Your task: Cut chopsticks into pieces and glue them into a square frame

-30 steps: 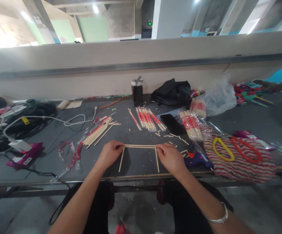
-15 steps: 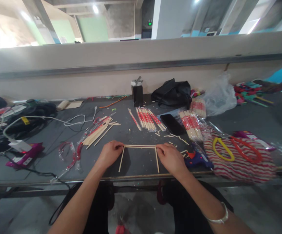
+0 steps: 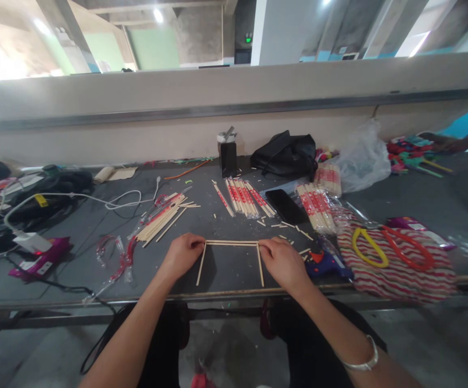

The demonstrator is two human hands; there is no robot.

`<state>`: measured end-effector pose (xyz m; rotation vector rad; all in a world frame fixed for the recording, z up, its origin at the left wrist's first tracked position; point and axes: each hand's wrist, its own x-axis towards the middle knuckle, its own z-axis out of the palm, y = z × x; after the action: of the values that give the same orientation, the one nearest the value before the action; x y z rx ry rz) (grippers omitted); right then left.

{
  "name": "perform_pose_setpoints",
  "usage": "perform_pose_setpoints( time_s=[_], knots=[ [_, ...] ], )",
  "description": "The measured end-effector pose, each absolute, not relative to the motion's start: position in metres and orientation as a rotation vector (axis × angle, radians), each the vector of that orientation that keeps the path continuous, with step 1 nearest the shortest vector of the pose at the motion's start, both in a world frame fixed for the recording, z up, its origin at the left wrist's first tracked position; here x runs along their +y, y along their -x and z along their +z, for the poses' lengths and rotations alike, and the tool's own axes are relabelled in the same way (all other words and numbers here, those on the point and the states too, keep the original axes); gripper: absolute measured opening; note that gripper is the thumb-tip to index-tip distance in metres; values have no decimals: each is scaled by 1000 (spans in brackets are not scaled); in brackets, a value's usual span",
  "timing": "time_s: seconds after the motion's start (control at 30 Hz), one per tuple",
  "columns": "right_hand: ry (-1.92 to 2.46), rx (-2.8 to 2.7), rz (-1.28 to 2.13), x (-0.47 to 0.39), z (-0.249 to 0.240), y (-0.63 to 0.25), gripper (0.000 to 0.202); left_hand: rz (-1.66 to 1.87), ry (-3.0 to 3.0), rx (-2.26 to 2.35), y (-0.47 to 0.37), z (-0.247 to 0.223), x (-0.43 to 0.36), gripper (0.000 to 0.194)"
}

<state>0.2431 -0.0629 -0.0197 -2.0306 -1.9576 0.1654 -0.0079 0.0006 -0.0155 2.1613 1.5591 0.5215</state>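
Observation:
A three-sided frame of thin wooden sticks (image 3: 232, 243) is at the front of the dark table, its crossbar on the far side and two legs pointing toward me. My left hand (image 3: 186, 254) pinches the frame's left corner between thumb and fingers. At the opposite corner, my right hand (image 3: 283, 264) grips in the same way. Close to the right hand lies a blue hot glue gun (image 3: 329, 265) with an orange part. Short cut stick pieces (image 3: 284, 225) are scattered beyond that hand. A bundle of loose chopsticks (image 3: 161, 218) rests beyond the left hand.
Wrapped chopsticks (image 3: 242, 197), a black phone (image 3: 285, 206) and a black bag (image 3: 285, 153) lie farther back. On the right are a striped cloth (image 3: 399, 275) and yellow handles (image 3: 369, 249). A purple power strip (image 3: 42, 264) and white cable (image 3: 92, 198) occupy the left.

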Motion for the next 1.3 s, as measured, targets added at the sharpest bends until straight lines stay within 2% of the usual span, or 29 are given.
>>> perform_pose_setpoints(
  time_s=[0.23, 0.47, 0.63, 0.9, 1.3],
  knots=[
    [1933, -1911, 158, -61, -26, -246, 24, 603, -2078, 1556, 7, -17, 1, 26],
    [1716, -1691, 254, -57, -28, -251, 18, 941, -1913, 1494, 4, -14, -1, 27],
    [1620, -1588, 350, -50, -23, -257, 22, 1046, -1784, 1454, 4, -18, 0, 40],
    [1772, -1594, 325, -35, -30, -268, 23, 627, -1987, 1633, 9, -19, -1, 36],
    [2032, -1635, 210, -44, -21, -259, 19, 467, -2117, 1619, 4, -12, -8, 30]
  ],
)
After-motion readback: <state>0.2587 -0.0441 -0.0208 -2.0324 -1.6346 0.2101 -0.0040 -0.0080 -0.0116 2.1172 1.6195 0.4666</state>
